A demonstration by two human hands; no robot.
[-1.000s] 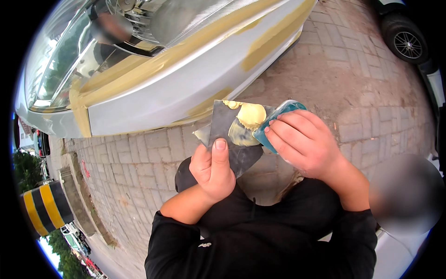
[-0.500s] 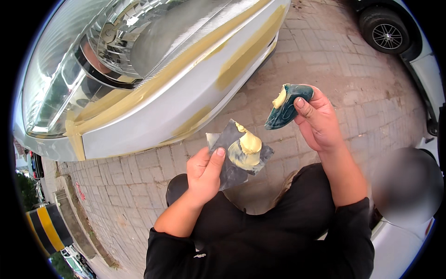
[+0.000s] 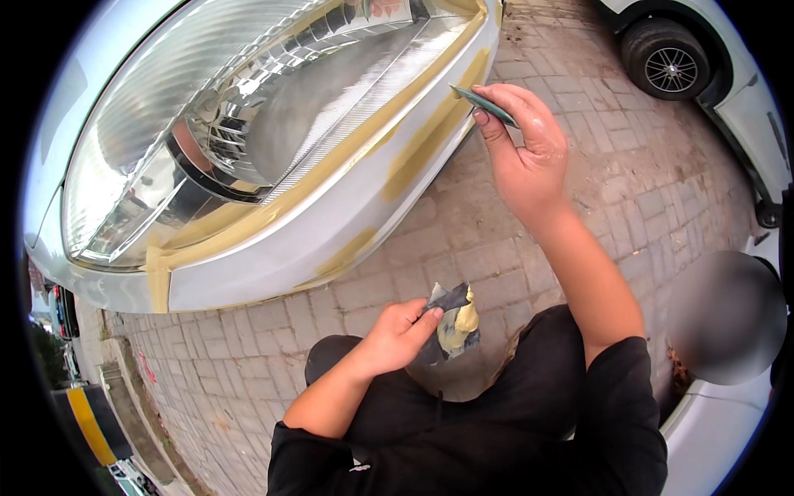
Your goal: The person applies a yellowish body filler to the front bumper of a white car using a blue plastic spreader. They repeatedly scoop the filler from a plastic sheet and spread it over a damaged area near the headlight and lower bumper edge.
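My right hand (image 3: 529, 153) pinches a dark green putty spreader (image 3: 495, 107) between thumb and fingers, seen nearly edge-on. Its tip is at the upper end of a long yellowish putty patch (image 3: 426, 157) on the white bumper (image 3: 322, 202); whether it touches cannot be told. Lower down, above my knees, my left hand (image 3: 395, 337) grips a thin grey mixing sheet (image 3: 451, 298), thumb on top. A lump of pale yellow putty (image 3: 467, 321) sits on the sheet, with smears around it.
Above the bumper is a large clear headlight (image 3: 306, 124), bordered by yellowish bands. Brick paving (image 3: 240, 355) lies below. Another white car with a black wheel (image 3: 668, 68) stands at upper right. A black-and-yellow striped block (image 3: 91, 426) is at lower left, and a blurred round shape (image 3: 726, 318) at right.
My right hand has moved up and forward to the bumper, turning the spreader edge-on. My left hand has lowered the mixing sheet toward my lap. The car fills more of the view.
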